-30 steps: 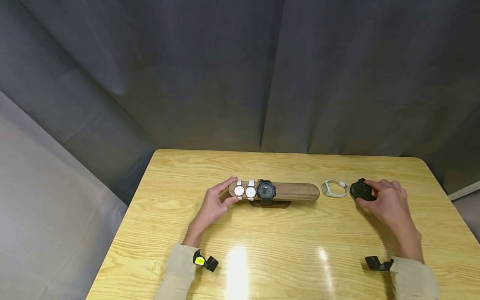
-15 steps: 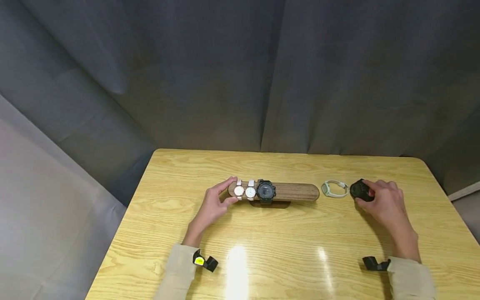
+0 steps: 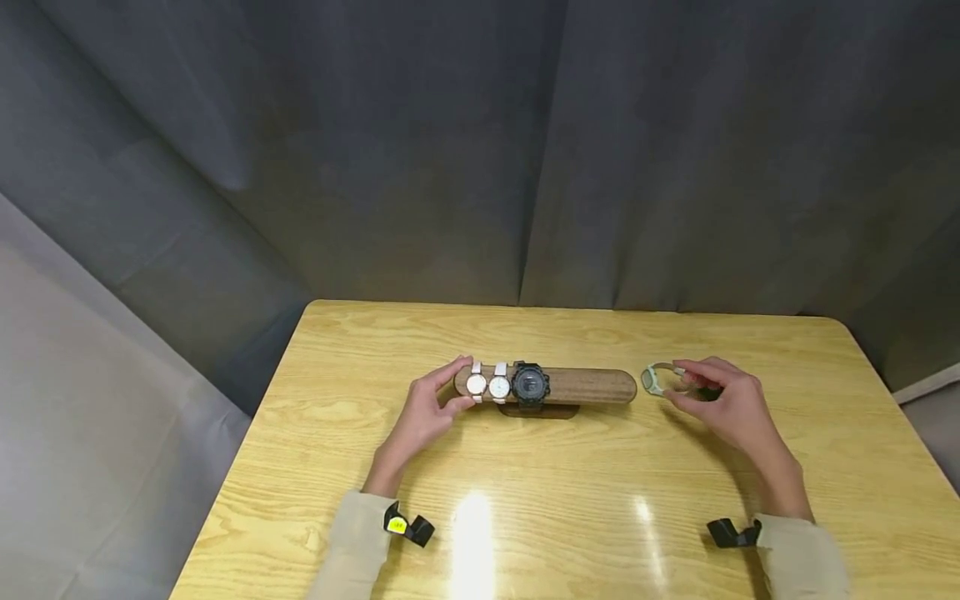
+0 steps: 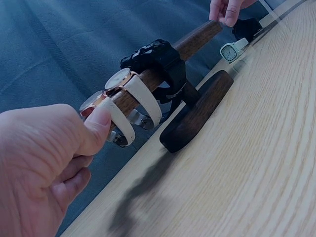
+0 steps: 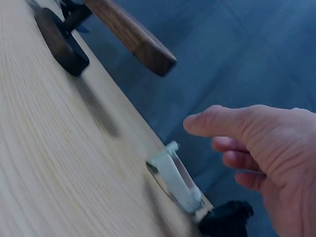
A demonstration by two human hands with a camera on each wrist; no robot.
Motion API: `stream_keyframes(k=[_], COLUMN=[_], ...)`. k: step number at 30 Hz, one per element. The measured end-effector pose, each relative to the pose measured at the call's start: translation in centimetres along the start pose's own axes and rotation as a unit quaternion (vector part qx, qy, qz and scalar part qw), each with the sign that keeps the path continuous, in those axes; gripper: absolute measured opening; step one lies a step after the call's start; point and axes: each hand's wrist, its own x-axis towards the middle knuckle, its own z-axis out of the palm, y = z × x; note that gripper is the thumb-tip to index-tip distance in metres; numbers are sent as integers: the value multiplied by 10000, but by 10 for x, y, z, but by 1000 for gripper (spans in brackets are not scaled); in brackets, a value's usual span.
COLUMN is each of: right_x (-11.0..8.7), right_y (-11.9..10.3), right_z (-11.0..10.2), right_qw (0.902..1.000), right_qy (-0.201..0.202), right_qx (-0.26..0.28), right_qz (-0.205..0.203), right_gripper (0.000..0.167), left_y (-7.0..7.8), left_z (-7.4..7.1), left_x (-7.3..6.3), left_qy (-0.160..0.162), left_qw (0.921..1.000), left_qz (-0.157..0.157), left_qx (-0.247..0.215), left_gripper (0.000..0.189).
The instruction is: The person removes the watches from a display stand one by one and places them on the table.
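My left hand (image 3: 423, 412) grips the left end of a wooden watch stand (image 3: 592, 386), thumb in front and fingers behind. On its bar sit a rose-gold watch (image 3: 476, 384) with a white strap, a second white-strapped watch (image 3: 499, 387) and a chunky black watch (image 3: 530, 385). Beyond the bar's right end, a pale green watch (image 5: 180, 185) lies on its side on the table. My right hand (image 3: 723, 400) hovers over it, thumb and fingers apart, holding nothing. A black watch (image 5: 224, 219) rests beside the green one, mostly hidden under that hand in the head view.
The wooden table (image 3: 570, 483) reaches back to a dark grey curtain (image 3: 420, 167). A pale panel (image 3: 90, 400) stands at the left. Black wrist mounts (image 3: 411, 525) stick out from both sleeves.
My right hand has let go of the black watch, leaving it on the table, and moved left over the pale green watch. My left hand keeps its place on the stand.
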Motion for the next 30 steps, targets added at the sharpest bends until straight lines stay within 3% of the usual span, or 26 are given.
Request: stream_keyframes(k=[7,16,30], right_x=[1,4,12], right_y=[-13,-29,-41], right_z=[12,21,34], right_qw=[9961,9880,9814], right_qy=[-528,-1085,-1428], right_qx=[625,629,862], right_qz=[340,900,955], right_gripper=[43,46,59], left_y=[2,1,1], left_z=[0,1,2], left_x=[-1,-1,0], left_qy=[23,36,13], left_qw=[10000,9999,9998], left_qz=[31,79,177], left_qx=[-32,-126,13], left_gripper=[65,64,64])
